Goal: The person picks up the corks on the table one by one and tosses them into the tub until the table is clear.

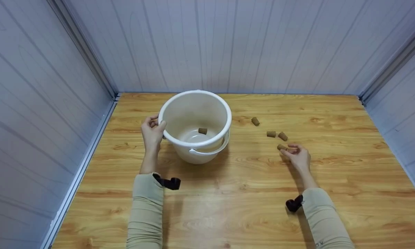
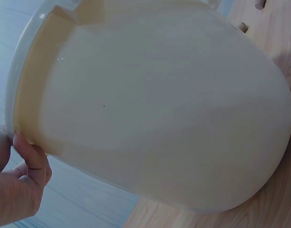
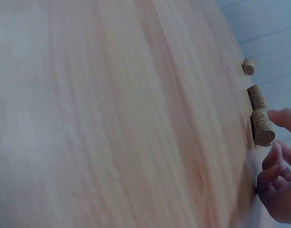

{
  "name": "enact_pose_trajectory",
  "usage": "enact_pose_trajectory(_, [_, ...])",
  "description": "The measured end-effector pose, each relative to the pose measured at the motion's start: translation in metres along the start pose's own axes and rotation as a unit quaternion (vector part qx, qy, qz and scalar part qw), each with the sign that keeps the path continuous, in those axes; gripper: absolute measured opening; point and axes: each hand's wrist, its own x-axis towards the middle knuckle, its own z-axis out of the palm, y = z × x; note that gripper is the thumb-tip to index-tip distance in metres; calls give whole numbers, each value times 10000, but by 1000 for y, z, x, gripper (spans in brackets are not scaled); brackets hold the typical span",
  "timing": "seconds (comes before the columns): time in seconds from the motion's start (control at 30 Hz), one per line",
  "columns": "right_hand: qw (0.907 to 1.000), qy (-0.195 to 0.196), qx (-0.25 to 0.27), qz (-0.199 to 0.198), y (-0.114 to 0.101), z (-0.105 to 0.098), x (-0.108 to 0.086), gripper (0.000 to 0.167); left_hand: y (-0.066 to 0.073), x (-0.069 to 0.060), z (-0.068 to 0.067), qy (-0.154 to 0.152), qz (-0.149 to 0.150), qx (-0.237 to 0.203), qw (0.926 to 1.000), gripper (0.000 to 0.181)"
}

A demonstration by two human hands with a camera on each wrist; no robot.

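Note:
A white bucket (image 1: 198,156) stands on the wooden surface, one brown cork (image 1: 203,131) lying inside it. My left hand (image 1: 153,134) grips the left side of its rim, thumb over the edge; the left wrist view shows curled fingers (image 2: 35,161) against the outer wall of the bucket (image 2: 160,104). On the right, my right hand (image 1: 300,159) is at the nearest cork (image 1: 281,147). In the right wrist view, the thumb and fingers of the hand (image 3: 283,190) stand apart beside this cork (image 3: 263,128), with at least one fingertip at its edge.
Beyond my right hand lie three more corks, two close together (image 1: 271,134) (image 1: 282,136) and another farther back (image 1: 255,121). The bucket's handle (image 1: 214,151) hangs at its front right. Pale panel walls (image 1: 214,45) border the wooden surface (image 1: 235,207) at the back and both sides.

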Motion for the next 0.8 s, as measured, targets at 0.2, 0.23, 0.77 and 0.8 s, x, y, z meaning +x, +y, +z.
enact_pose_trajectory(0.2, [10000, 11, -58, 41, -1, 2, 2, 34, 0, 0, 0, 5, -32, -41, 10000, 26])
enact_pose_trajectory(0.23, [10000, 11, -54, 50, -1, 2, 2, 34, 0, 0, 0, 9, -35, -34, 10000, 27])
enact_pose_trajectory(0.77, [9991, -61, -413, 102, 1, 3, 2, 37, 2, -1, 0, -22, 24, 63, 10000, 33])
enact_pose_trajectory(0.8, [9989, -46, -462, 107, 0, 2, 2, 36, 2, -1, 0, -9, 23, 78, 10000, 33])
